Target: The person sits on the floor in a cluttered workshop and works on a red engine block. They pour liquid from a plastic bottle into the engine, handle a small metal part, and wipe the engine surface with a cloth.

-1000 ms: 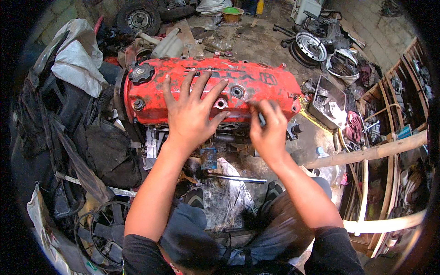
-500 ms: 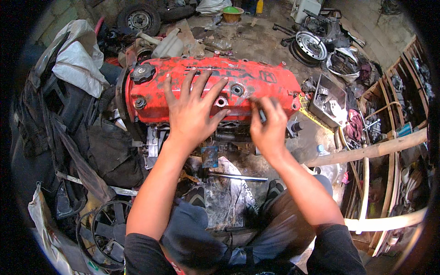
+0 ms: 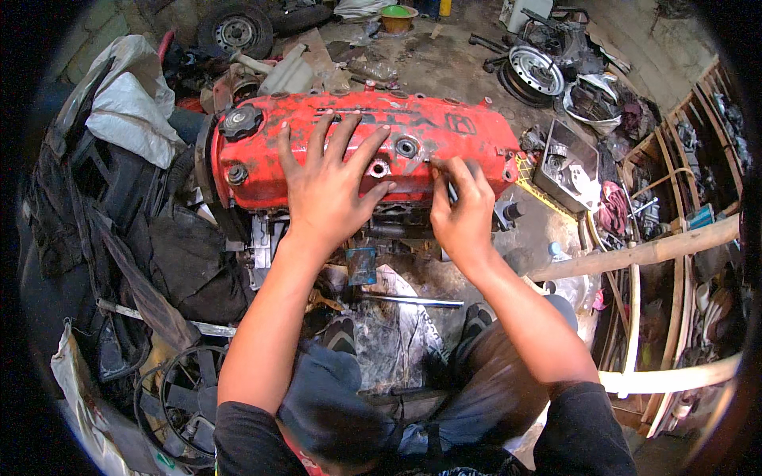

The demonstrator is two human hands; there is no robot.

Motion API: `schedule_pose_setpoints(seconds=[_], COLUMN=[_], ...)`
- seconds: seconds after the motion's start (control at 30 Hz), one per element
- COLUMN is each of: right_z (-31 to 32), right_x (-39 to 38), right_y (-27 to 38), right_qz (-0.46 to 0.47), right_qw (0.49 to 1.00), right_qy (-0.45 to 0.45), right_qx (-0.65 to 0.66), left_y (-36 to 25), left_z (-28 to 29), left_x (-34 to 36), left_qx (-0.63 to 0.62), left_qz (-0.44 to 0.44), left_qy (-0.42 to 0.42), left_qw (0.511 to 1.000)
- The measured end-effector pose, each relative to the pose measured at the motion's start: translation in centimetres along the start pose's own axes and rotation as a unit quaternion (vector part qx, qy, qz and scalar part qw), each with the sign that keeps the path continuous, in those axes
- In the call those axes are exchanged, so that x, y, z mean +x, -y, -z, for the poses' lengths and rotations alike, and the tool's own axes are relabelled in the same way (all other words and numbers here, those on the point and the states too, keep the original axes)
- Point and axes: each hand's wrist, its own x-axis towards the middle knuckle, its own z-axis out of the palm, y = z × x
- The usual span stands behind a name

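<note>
A red, paint-worn valve cover lies across the engine in front of me, with a black oil filler cap at its left end. My left hand rests on the cover, fingers spread flat. Close to its thumb is a pale-ringed hole, and a darker round fitting sits just beyond. My right hand is closed in a pinch over the near right side of the cover. A small grey sliver shows between its thumb and fingers, but its kind is hidden.
A shiny metal bar lies on the floor between my feet. To the right are a metal bin of parts, wooden poles and shelves. Black car trim is heaped at left; a wheel stands behind.
My right hand has shifted slightly up and left on the cover, and its fingers look less blurred. The left hand keeps its place on the cover. The whole view has moved a little.
</note>
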Motion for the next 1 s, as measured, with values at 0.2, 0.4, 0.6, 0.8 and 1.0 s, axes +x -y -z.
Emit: schedule_pose_setpoints(seconds=[0.2,0.4,0.6,0.8,1.0], right_z=[0.0,0.0,-0.3,-0.1,0.0], right_x=[-0.5,-1.4,-2.0,-1.3,-0.2], right_y=[0.0,0.4,0.9,0.5,-0.1], right_qz=[0.008,-0.005,-0.01,0.008,-0.002], right_qw=[0.999,0.999,0.999,1.0,1.0], right_qy=[0.021,0.033,0.051,0.018,0.003], right_qx=[-0.022,0.001,-0.012,0.002,0.003], left_y=[0.1,0.0,-0.1,-0.1,0.0], left_z=[-0.1,-0.3,-0.2,-0.2,0.0], left_x=[0.0,0.0,-0.2,-0.2,-0.3], left_qx=[-0.003,0.0,0.01,0.011,0.016], left_qz=[-0.004,-0.008,-0.002,0.001,0.003], left_qy=[-0.011,-0.023,-0.001,0.004,0.013], left_qw=[1.0,1.0,1.0,1.0,1.0])
